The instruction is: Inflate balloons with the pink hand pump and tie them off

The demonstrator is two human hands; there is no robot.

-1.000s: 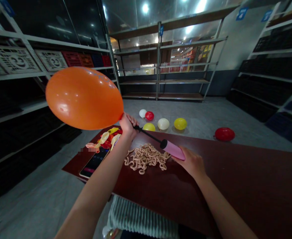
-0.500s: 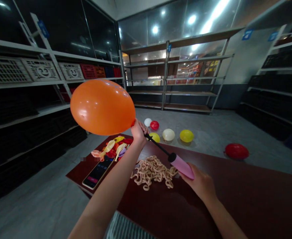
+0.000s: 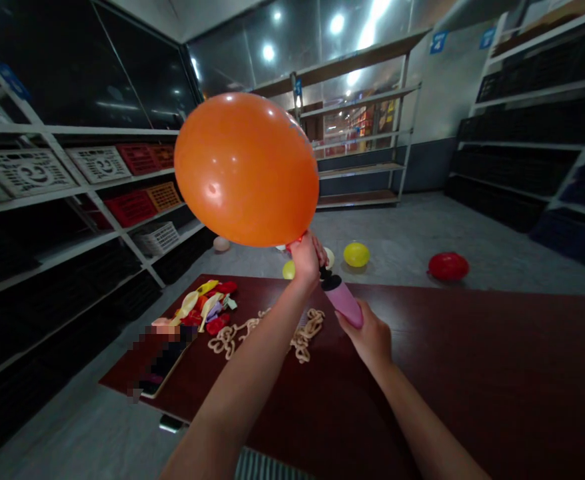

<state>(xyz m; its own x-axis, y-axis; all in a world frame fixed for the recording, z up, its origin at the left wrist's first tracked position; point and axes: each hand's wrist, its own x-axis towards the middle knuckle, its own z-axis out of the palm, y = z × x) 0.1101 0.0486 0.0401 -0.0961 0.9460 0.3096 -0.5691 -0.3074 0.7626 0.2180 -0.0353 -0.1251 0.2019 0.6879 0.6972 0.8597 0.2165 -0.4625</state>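
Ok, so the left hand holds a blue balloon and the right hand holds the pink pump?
No, the balloon is orange, not blue, in the head view. The left hand holds it, and the right hand holds the pink pump.

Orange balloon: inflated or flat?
Inflated: the orange balloon is round and taut, its neck pinched in the left hand.

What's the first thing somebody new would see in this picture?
The big orange balloon comes first, filling the upper middle of the view, its neck gripped in the left hand. Just below, the right hand holds a pink pump above the dark red table. Beyond the table, a red balloon sits on the floor.
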